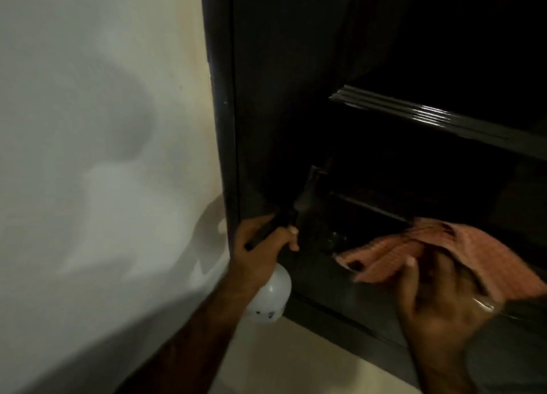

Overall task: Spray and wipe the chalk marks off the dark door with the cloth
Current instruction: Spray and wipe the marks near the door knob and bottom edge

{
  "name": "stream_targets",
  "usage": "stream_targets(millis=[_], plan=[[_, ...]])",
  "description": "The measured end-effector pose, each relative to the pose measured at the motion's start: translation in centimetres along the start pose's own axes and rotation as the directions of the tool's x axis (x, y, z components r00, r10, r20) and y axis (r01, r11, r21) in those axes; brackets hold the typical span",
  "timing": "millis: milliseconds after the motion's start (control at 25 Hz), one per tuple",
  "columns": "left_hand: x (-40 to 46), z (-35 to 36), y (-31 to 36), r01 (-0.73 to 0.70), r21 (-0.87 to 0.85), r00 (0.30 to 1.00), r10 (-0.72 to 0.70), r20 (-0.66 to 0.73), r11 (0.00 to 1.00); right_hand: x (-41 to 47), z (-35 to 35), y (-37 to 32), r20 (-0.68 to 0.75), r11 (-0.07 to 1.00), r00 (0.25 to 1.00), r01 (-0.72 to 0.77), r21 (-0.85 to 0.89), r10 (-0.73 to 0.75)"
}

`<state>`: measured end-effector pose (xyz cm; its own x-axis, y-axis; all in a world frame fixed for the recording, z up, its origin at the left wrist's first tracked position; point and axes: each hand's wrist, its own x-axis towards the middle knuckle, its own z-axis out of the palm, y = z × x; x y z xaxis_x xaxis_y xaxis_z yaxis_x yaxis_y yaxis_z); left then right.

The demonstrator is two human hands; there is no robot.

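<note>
1. Fingers of the left hand [263, 245] are curling round the dark trigger head of a spray bottle [270, 296], with the whitish, rounded body of the bottle hanging below the grip, beside the wrist.
2. Nozzle end of the bottle is pointing up and to the right, toward the dark door [296, 97]; it is too dark and blurred to tell whether any spray is coming out.
3. Right hand [441, 302] is holding a salmon-pink cloth [414, 245], the thumb lying over the cloth's lower fold while the fingers are reaching under and behind it, mostly hidden.
4. Cloth is spreading above and to the left of that grip, its loose corner touching the lower part of the door, just below a horizontal ribbed moulding.
5. Both hands are working near the bottom left of the door, the bottle near the dark door frame [222, 127] and the cloth well to its right, apart from it.
6. Chalk marks are not showing clearly in the dim light, so I cannot tell where they lie.
7. Pale wall [97, 127] is standing to the left of the frame, with shadows lying across it.
</note>
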<state>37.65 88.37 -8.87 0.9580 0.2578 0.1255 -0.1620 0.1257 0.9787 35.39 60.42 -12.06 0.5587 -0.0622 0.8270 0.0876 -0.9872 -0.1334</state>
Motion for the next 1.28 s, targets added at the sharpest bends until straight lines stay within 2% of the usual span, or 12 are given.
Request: stream_targets(millis=[120, 320, 480, 680, 760, 840, 920, 1000, 1080, 1160, 1200, 1280], plan=[[0.4, 1.5, -0.2, -0.037, 0.042, 0.997, 0.034, 0.065, 0.998, 0.0, -0.2, 1.0, 0.028, 0.993, 0.993, -0.112, 0.044, 0.111], [1.1, 1.1, 1.5, -0.032, -0.051, 0.999, 0.03, -0.045, 0.998, 2.9, 4.6, -8.1, 0.012, 0.947, 0.969, 0.239, 0.216, -0.248], [0.8, -1.9, 1.2, 0.034, -0.043, 0.986, -0.04, -0.159, 0.999, 3.8, 7.3, -14.8, 0.012, 0.921, 0.972, 0.218, 0.322, -0.234], [-0.2, -2.5, 0.3, 0.046, -0.081, 0.992, -0.056, -0.117, 0.996, -4.3, 8.2, -6.2, 0.288, 0.868, 0.819, 0.477, 0.14, -0.497], [-0.7, -1.6, -0.9, 0.09, -0.103, 0.992, -0.099, -0.078, 0.991, -5.2, 6.3, -2.7, 0.204, 0.902, 0.879, 0.426, 0.07, -0.431], [-1.1, -0.4, -2.3, 0.125, -0.08, 0.992, -0.127, -0.013, 0.989, -2.4, 4.4, -2.4, 0.037, 0.977, 0.976, 0.212, 0.017, -0.212], [-1.7, 0.3, -3.6, 0.127, -0.057, 0.991, -0.124, 0.058, 0.99, 0.8, 4.1, -4.4, -0.055, 0.995, 0.998, 0.028, 0.091, -0.023], [-2.2, 0.4, -5.0, 0.174, 0.0, 0.981, -0.173, 0.092, 0.985, 0.7, 5.2, -6.4, 0.038, 0.984, 0.986, 0.156, 0.084, -0.16], [-2.8, -0.2, -6.3, 0.228, 0.013, 0.972, -0.228, 0.05, 0.974, -2.8, 6.9, -5.9, 0.345, 0.877, 0.812, 0.474, 0.08, -0.471], [-3.2, -1.0, -7.5, 0.25, 0.002, 0.967, -0.25, 0.052, 0.968, -6.7, 7.2, -2.6, 0.612, 0.848, 0.637, 0.518, 0.11, -0.469], [-3.3, -1.2, -7.8, 0.241, -0.001, 0.969, -0.241, 0.057, 0.971, -7.6, 6.8, -1.1, 0.574, 0.882, 0.699, 0.463, 0.09, -0.426], [-3.4, -1.4, -8.5, 0.227, 0.016, 0.971, -0.228, 0.073, 0.974, -7.2, 5.8, -0.2, 0.275, 0.958, 0.92, 0.286, 0.019, -0.28]])
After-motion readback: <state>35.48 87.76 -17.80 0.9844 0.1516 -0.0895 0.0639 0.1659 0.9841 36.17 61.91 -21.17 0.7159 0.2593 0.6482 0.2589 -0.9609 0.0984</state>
